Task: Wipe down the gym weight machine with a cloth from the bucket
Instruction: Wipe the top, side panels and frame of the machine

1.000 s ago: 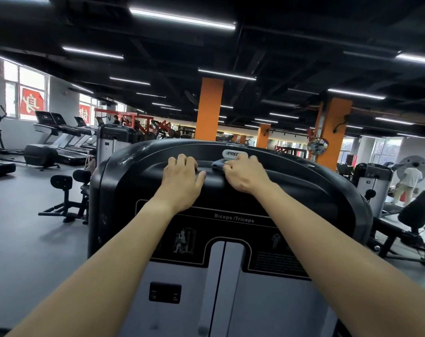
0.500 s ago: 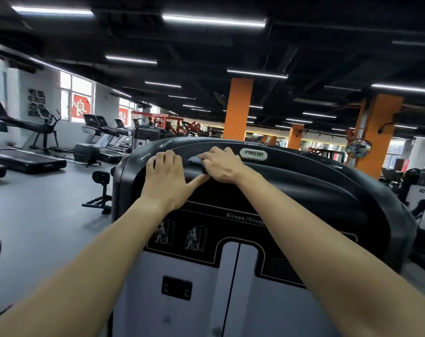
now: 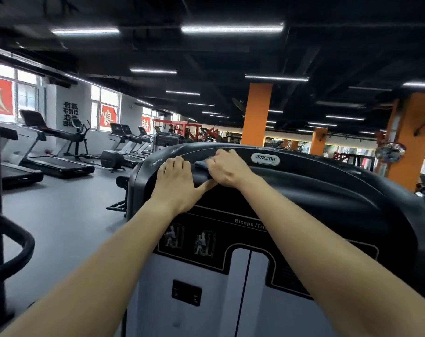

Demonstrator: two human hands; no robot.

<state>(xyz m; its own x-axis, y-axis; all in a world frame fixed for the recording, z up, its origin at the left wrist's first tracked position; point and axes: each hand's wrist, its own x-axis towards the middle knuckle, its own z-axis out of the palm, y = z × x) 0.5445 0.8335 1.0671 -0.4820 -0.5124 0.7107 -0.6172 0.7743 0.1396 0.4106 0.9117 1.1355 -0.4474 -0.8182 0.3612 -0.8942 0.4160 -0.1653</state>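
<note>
The weight machine (image 3: 316, 190) is a black-shrouded Biceps/Triceps unit with a white front panel, right in front of me. My right hand (image 3: 227, 167) grips a small blue-grey cloth (image 3: 201, 164) and presses it on the shroud's curved top edge, left of the Precor badge. Only a corner of the cloth shows past the fingers. My left hand (image 3: 176, 183) lies flat on the shroud just left of the right hand, fingers over the rim and thumb stretched toward the right hand. No bucket is in view.
Treadmills (image 3: 53, 164) and an elliptical line the windowed left wall. A black padded seat stand (image 3: 120, 186) sits left of the machine. A dark curved bar (image 3: 17, 254) is close at the left edge. Orange pillars (image 3: 256, 115) stand behind, with grey floor between.
Both hands have slid left along the top of the shroud, away from the Precor badge, the cloth moving with the right hand. My view has turned left too.
</note>
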